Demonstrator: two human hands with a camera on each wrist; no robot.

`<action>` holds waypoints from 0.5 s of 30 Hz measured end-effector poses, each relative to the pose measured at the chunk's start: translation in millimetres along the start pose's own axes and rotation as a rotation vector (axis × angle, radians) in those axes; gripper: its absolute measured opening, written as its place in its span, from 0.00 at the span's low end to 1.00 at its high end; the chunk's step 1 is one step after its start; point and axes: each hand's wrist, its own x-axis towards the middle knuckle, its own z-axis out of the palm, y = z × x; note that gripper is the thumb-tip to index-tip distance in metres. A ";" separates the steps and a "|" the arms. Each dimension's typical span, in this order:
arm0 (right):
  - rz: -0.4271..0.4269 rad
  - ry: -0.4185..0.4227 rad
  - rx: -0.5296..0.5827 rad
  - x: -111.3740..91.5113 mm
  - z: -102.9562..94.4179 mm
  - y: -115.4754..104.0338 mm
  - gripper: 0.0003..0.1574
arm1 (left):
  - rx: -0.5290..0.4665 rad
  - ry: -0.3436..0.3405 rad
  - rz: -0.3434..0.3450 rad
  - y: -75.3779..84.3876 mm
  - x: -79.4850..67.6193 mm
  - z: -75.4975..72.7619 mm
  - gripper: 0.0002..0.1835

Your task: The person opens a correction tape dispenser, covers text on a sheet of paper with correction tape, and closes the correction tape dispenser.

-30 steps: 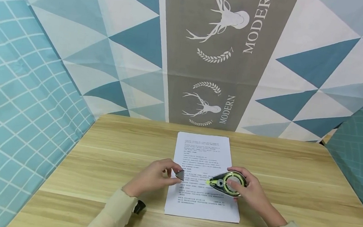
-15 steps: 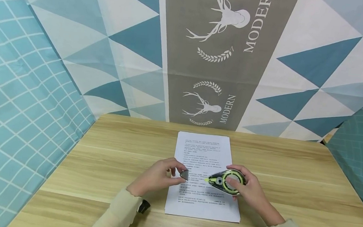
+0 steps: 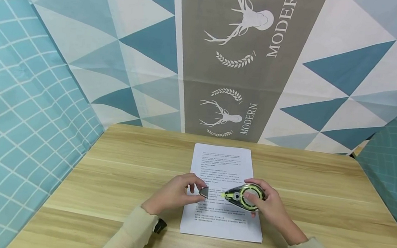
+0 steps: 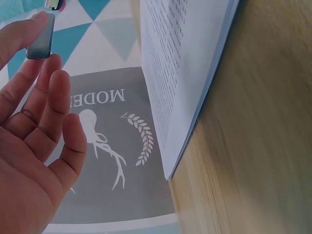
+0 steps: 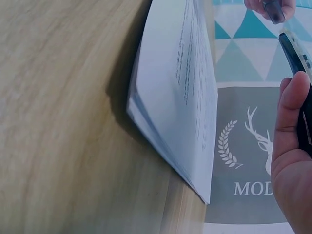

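Observation:
My left hand (image 3: pixel 180 193) pinches a small dark translucent cap (image 3: pixel 204 192) between thumb and fingertips; in the left wrist view the cap (image 4: pixel 41 40) shows as a smoky rounded piece. Its other fingers are loosely bent. My right hand (image 3: pixel 268 203) grips a black and yellow-green correction tape (image 3: pixel 245 197), thumb on its round face. The yellow tip points left at the cap's wide end, a small gap apart. Both are held above a stack of printed paper (image 3: pixel 221 230). In the right wrist view the correction tape (image 5: pixel 295 56) is cut off by the frame edge.
The paper stack lies on a wooden table (image 3: pixel 139 154). Behind the table hangs a patterned cloth (image 3: pixel 224 71) with deer heads and triangles. Blue checked cloth (image 3: pixel 19 104) covers the left side, and green cloth (image 3: pixel 394 157) hangs at the right.
The left hand has moved right with the cap, and the right hand has shifted slightly left with the correction tape. The gap between the cap and the tip has narrowed.

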 end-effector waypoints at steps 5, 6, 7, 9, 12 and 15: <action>-0.029 -0.012 0.002 2.4 2.8 -1.0 0.26 | -0.002 -0.006 0.005 1.9 2.2 2.6 0.14; -0.034 -0.016 0.005 2.9 3.2 -1.2 0.26 | 0.002 -0.006 0.006 1.9 2.3 2.9 0.14; -0.036 -0.018 0.005 3.4 3.7 -1.5 0.26 | 0.005 -0.008 0.000 2.8 2.5 3.2 0.14; -0.040 -0.023 0.010 4.2 4.6 -2.3 0.26 | 0.007 -0.011 0.001 3.4 2.8 3.7 0.14; -0.043 -0.031 0.021 5.0 5.7 -3.2 0.27 | 0.014 -0.012 0.006 4.2 2.9 4.3 0.14; -0.044 -0.033 0.027 5.6 7.3 -3.4 0.27 | 0.018 -0.013 0.011 4.4 3.0 5.4 0.14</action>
